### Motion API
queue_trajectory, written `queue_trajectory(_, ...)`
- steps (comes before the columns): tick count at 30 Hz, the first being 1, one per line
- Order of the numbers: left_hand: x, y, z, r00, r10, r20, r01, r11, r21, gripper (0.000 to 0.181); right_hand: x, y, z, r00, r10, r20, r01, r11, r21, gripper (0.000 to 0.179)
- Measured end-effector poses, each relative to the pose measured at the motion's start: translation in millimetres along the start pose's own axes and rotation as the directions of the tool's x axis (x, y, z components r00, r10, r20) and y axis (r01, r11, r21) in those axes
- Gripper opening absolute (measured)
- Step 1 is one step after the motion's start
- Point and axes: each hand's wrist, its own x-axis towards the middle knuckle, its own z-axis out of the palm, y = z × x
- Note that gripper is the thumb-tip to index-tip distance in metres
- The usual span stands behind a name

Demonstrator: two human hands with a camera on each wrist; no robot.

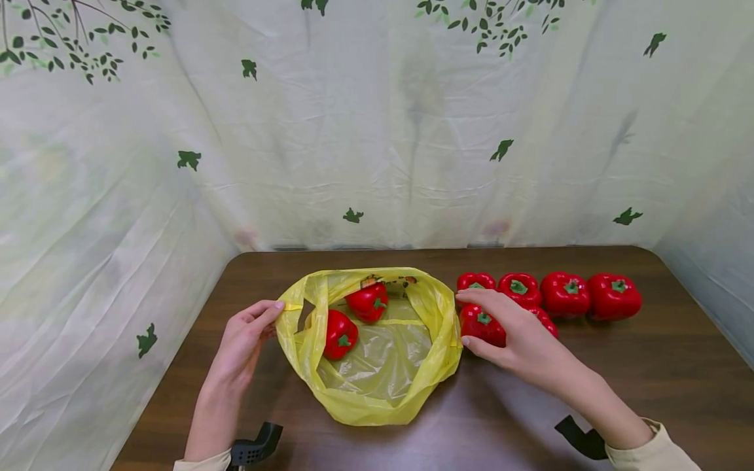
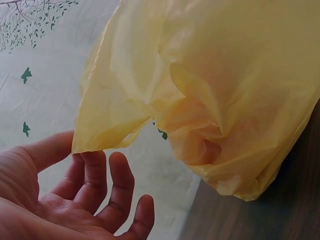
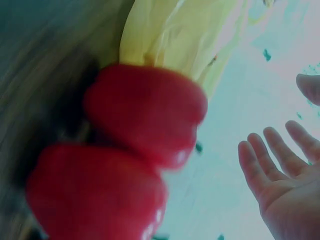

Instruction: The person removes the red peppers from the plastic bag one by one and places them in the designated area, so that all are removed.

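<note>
A yellow plastic bag [image 1: 377,409] stands with its mouth open on the table. Inside it lie two red bell peppers, one nearer [image 1: 338,340] and one farther back [image 1: 370,304]. At the bag's left side my left hand [image 1: 244,343] pinches a handle corner between thumb and fingertips; the left wrist view shows the remaining fingers loosely bent beneath the yellow film [image 2: 225,75]. My right hand [image 1: 521,333] hovers over a bell pepper [image 1: 480,325] just right of the bag, thumb and fingers spread and holding nothing. Two large peppers [image 3: 150,110] fill the right wrist view beside the hand [image 3: 290,185].
Along the table's back right, several more bell peppers [image 1: 564,294] stand in a row, the rightmost [image 1: 614,297] nearest the table's right side. Part of another [image 1: 543,319] shows behind my right hand. A white curtain [image 1: 377,131] with green leaf prints encloses the brown table [image 1: 665,373].
</note>
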Motion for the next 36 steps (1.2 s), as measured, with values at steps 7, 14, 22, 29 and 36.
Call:
queue_trajectory(7, 0.8, 0.3, 1.8, 1.0, -0.015, 0.004, 0.016, 1.0, -0.01, 0.017, 14.5, -13.4, 30.0, 0.998, 0.018, 0.058, -0.023, 0.996, 0.087, 0.061)
queue_trajectory(14, 0.5, -1.0, 1.4, 1.0, -0.01, 0.015, 0.01, 1.0, -0.017, 0.017, 33.4, -20.4, 59.4, 0.998, 0.013, 0.068, -0.024, 0.988, 0.15, 0.053)
queue_trajectory(22, 0.5, 0.2, 0.8, 1.0, -0.013, 0.016, 0.013, 1.0, -0.018, 0.016, 59.6, -15.1, 80.5, 0.994, 0.07, 0.083, -0.082, 0.984, 0.161, 0.045)
queue_trajectory(29, 1.1, 0.2, 1.0, 1.0, -0.011, 0.028, 0.012, 1.0, -0.022, 0.016, 79.0, -8.2, 97.5, 0.988, 0.111, 0.109, -0.123, 0.986, 0.11, 0.04)
queue_trajectory(36, 1.2, -0.5, 0.2, 0.999, -0.018, 0.034, 0.019, 0.999, -0.027, 0.017, 90.6, -0.3, 112.1, 0.97, 0.123, 0.208, -0.151, 0.981, 0.124, 0.039)
